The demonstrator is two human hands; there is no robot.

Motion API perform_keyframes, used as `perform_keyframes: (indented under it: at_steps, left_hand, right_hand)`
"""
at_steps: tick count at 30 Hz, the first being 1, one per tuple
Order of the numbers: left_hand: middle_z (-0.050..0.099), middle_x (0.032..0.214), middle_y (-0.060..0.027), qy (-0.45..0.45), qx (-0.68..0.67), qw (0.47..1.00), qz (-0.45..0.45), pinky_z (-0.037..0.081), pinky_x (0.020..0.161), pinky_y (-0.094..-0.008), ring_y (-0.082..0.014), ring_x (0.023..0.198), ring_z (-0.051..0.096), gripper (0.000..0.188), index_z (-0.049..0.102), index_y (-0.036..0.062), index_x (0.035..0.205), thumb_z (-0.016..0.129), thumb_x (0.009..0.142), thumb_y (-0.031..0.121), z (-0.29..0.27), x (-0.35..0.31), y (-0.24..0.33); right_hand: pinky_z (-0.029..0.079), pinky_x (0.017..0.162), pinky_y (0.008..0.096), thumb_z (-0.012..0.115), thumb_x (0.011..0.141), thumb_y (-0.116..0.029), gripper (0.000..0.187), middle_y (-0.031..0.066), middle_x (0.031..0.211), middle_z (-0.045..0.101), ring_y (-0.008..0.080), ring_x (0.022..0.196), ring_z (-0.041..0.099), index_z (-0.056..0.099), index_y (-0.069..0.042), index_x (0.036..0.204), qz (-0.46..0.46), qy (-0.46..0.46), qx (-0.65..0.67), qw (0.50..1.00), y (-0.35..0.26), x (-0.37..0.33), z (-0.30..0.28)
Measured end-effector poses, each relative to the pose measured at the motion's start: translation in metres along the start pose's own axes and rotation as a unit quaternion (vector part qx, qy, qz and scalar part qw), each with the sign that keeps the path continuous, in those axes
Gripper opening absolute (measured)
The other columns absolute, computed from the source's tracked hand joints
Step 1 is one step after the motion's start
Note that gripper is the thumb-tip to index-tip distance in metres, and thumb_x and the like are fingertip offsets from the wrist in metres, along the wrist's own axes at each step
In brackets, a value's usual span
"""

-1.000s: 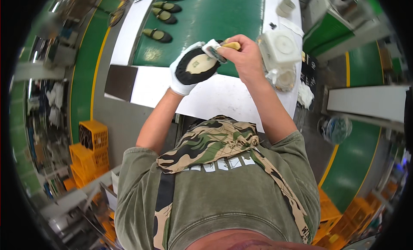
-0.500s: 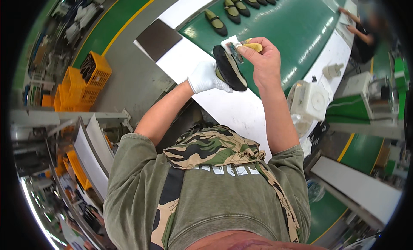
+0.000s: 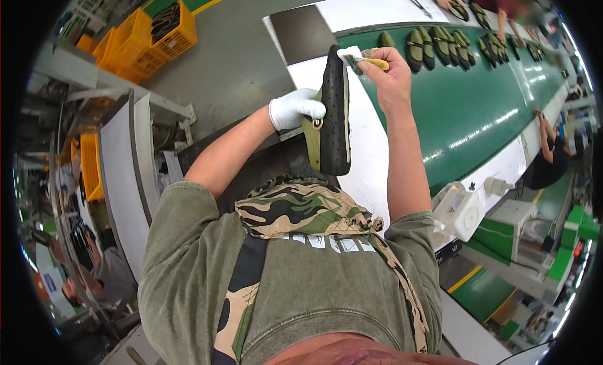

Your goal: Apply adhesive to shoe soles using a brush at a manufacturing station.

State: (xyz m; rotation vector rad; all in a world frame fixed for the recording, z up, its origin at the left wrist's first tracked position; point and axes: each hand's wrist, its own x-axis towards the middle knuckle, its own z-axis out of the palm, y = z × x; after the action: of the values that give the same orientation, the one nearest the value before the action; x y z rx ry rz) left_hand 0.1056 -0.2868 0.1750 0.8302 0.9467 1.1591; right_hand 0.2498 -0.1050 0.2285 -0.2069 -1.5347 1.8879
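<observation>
My left hand [image 3: 298, 108], in a white glove, grips a green shoe [image 3: 336, 123] by its upper, fingers closed around it. The shoe stands nearly upright on its heel end, its black dotted sole turned to the right and a pale line running along the sole's edge. A small buckle shows near my thumb. My bare right hand [image 3: 389, 70] pinches a brush [image 3: 375, 63] with a yellow handle and a whitish tip. That tip lies at the toe end of the sole and seems to touch its edge.
Several green shoes [image 3: 440, 46] line the far side of the green belt [image 3: 440, 107]. A dark square plate [image 3: 303, 35] lies on the white table at far left. A white container [image 3: 461, 211] stands at right. Co-workers' hands [image 3: 453, 2] handle shoes at far right.
The shoe has turned from a slant to nearly upright, showing more of its sole. The brush tip stays near its toe end. My view has swung right, bringing more shoes and co-workers in.
</observation>
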Motion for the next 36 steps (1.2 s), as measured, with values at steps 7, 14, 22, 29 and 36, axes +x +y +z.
perform_keyframes:
  at_steps: [7, 14, 22, 29, 36]
  left_hand:
    - [0.068, 0.109, -0.0149, 0.079, -0.187, 0.978, 0.054, 0.051, 0.093, -0.0379, -0.0249, 0.098, 0.067, 0.060, 0.062, -0.0057, 0.115, 0.076, 0.079, 0.040, -0.057, -0.068, -0.002]
    - [0.061, 0.128, -0.0146, 0.210, -0.304, 0.923, 0.108, 0.044, 0.104, -0.0473, -0.0304, 0.116, 0.059, 0.060, 0.052, 0.0055, 0.134, 0.067, 0.087, 0.041, -0.105, -0.125, -0.009]
    - [0.062, 0.125, -0.0154, 0.239, -0.319, 0.904, 0.158, 0.044, 0.104, -0.0475, -0.0318, 0.116, 0.059, 0.060, 0.054, 0.0065, 0.132, 0.067, 0.087, 0.044, -0.139, -0.171, -0.021]
    - [0.065, 0.120, -0.0100, 0.234, -0.338, 0.890, 0.197, 0.044, 0.103, -0.0445, -0.0284, 0.113, 0.060, 0.052, 0.056, 0.0065, 0.129, 0.068, 0.088, 0.037, -0.144, -0.198, -0.021]
    - [0.057, 0.131, -0.0202, 0.240, -0.343, 0.878, 0.234, 0.041, 0.108, -0.0475, -0.0340, 0.121, 0.056, 0.061, 0.048, 0.0016, 0.136, 0.061, 0.092, 0.042, -0.132, -0.220, -0.039]
  right_hand:
    - [0.050, 0.078, 0.0245, 0.074, 0.080, 0.001, 0.020, 0.0071, 0.097, 0.064, 0.0110, 0.087, 0.059, 0.058, -0.002, 0.092, 0.049, -0.118, 0.010, 0.992, 0.045, 0.019, 0.072]
    - [0.047, 0.078, 0.0248, 0.075, 0.078, 0.000, 0.022, 0.0064, 0.097, 0.064, 0.0108, 0.087, 0.057, 0.057, -0.003, 0.090, 0.093, -0.251, -0.028, 0.963, 0.071, 0.028, 0.120]
    - [0.044, 0.081, 0.0267, 0.076, 0.075, 0.001, 0.025, 0.0105, 0.102, 0.062, 0.0134, 0.092, 0.055, 0.055, -0.006, 0.088, 0.105, -0.342, -0.037, 0.933, 0.085, 0.030, 0.145]
    - [0.045, 0.082, 0.0267, 0.072, 0.073, 0.004, 0.022, 0.0098, 0.100, 0.064, 0.0140, 0.092, 0.057, 0.055, -0.004, 0.084, 0.096, -0.338, -0.046, 0.935, 0.093, 0.029, 0.169]
    - [0.045, 0.079, 0.0266, 0.067, 0.071, 0.011, 0.024, 0.0132, 0.105, 0.063, 0.0146, 0.089, 0.057, 0.052, -0.004, 0.083, 0.096, -0.328, -0.071, 0.937, 0.082, 0.015, 0.200]
